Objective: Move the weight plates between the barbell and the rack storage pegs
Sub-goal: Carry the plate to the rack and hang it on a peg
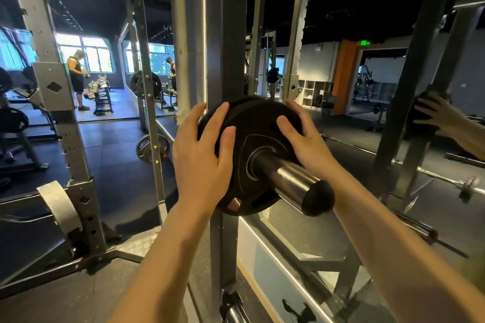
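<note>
Plate (252,155): seated far down the peg (291,178), against the rack post (225,34).
Left hand (202,157): fingers spread flat on the plate's face, steadying.
Right hand (304,139): likewise flat (no curl), balancing pressure.

Gym interior, dim, black ceiling (380,8). Dark rubber-tile floor (115,144). Bright windows (86,52) on the far left wall, daylight coming through. Person in black (76,78) stands beside a dumbbell rack (101,94) near those windows. Large wall mirror (341,118) at right, reflecting the room. Orange column (346,76), white cubby shelves (313,92), green exit sign (365,43) in the reflection.
</note>
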Demonstrator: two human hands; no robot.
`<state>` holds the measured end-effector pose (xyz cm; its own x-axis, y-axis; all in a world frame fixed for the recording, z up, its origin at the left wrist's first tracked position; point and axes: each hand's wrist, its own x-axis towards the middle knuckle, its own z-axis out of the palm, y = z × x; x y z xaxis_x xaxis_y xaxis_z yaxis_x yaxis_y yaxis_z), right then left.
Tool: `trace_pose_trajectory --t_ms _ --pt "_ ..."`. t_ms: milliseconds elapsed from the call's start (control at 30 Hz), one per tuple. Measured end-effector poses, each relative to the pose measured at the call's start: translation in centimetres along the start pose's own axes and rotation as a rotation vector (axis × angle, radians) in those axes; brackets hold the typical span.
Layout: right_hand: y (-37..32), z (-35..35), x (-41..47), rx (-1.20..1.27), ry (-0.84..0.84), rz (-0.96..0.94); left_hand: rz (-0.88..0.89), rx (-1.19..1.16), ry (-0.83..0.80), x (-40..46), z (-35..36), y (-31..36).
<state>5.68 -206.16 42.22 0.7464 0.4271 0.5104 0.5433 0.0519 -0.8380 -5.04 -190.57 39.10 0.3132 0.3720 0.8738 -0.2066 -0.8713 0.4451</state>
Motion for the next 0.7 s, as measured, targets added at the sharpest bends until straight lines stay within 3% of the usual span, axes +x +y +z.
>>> trace_pose_trajectory --t_ms 133,367,700 --pt "2.4 0.9 -0.3 0.174 0.052 0.118 0.136 0.185 -0.048 2.4 0.0 0.4" --pt "4.3 3.4 0.5 0.226 0.238 0.107 0.144 0.356 -0.047 5.0 0.5 0.3" --pt "3.9 1.7 0.5 0.212 0.087 0.240 -0.002 0.406 -0.215 4.7 -0.2 1.6"
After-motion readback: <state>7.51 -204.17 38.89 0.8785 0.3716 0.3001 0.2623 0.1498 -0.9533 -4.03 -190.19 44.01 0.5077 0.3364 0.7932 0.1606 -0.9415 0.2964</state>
